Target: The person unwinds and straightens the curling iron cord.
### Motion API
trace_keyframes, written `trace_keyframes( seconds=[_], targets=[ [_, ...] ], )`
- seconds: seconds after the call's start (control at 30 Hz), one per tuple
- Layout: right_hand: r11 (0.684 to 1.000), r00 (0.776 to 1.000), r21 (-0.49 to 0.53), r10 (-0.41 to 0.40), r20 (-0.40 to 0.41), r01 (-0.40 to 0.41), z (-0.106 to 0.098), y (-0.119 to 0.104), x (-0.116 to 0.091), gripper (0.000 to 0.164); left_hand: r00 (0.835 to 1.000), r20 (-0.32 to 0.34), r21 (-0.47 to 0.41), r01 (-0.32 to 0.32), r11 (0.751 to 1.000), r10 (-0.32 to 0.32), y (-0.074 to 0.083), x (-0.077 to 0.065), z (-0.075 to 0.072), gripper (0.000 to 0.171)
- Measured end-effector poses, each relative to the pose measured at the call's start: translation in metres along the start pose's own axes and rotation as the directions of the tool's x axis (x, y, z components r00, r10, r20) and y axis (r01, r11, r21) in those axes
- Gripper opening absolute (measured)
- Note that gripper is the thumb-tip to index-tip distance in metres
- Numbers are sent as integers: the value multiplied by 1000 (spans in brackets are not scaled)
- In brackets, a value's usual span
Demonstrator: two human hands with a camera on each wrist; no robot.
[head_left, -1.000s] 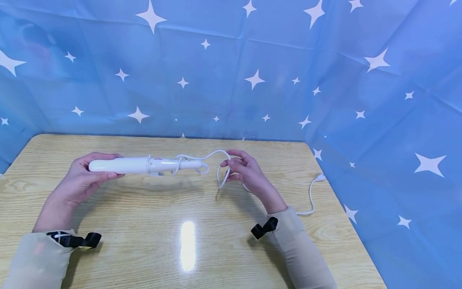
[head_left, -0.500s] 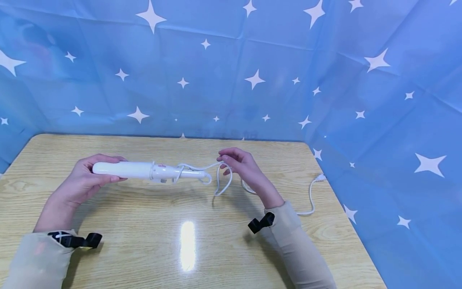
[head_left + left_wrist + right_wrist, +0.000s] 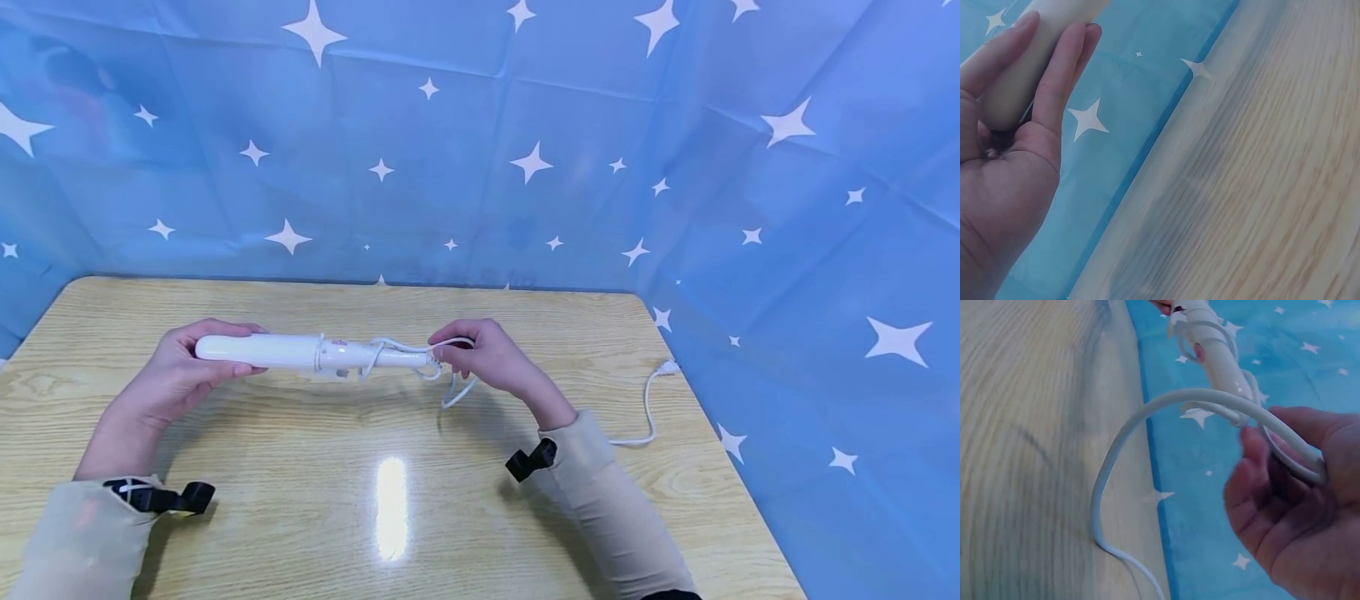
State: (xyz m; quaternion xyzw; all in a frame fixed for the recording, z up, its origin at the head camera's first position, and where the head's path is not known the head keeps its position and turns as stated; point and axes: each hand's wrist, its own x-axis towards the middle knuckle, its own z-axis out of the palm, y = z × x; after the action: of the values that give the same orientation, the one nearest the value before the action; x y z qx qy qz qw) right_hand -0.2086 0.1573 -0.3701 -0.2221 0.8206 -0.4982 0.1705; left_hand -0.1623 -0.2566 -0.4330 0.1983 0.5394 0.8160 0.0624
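A long white corded hair styling iron (image 3: 281, 352), with a thick ribbed barrel and slimmer handle, lies level above the table. My left hand (image 3: 178, 367) grips its barrel end, thumb on the near side and fingers on the far side. In the left wrist view the rounded end of the iron (image 3: 1010, 94) sits between thumb and fingers. White cord (image 3: 1147, 411) winds loosely around the handle. My right hand (image 3: 491, 357) is at the handle's tail, its curled fingers holding the cord, which runs across the palm in the right wrist view.
The cord's plug (image 3: 666, 368) lies near the right edge of the wooden table (image 3: 300, 517). A blue curtain with white stars (image 3: 450, 192) stands behind the table and along its right side. A bright light reflection shows on the tabletop.
My right hand has moved left along the cord to the handle's tail, and the cord loop beside it looks smaller. The left hand and iron have shifted slightly right and down.
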Motion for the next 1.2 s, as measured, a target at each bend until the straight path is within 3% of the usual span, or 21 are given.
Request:
trace_keyframes(
  seconds=[0.17,0.33,0.67,0.93,1.2],
  targets=[
    [999,998,-46,1,-55,-4,-3,6,0,22,1000,-19,4,-8,1000,8,1,-2,0,50],
    [999,986,-44,-6,-164,-1,-13,11,-1,20,999,-33,-8,-24,1000,24,3,-5,-3,51],
    [997,930,70,52,-365,-28,-42,26,-13,26,996,-48,-73,-72,995,69,7,-14,-13,53],
    [997,917,78,56,-394,-28,-54,33,-29,27,995,-58,-125,-91,988,84,10,-18,-19,53],
    [998,923,60,33,-384,-11,-59,38,-39,27,991,-2,-168,-132,977,134,7,-21,-27,58]
  ],
)
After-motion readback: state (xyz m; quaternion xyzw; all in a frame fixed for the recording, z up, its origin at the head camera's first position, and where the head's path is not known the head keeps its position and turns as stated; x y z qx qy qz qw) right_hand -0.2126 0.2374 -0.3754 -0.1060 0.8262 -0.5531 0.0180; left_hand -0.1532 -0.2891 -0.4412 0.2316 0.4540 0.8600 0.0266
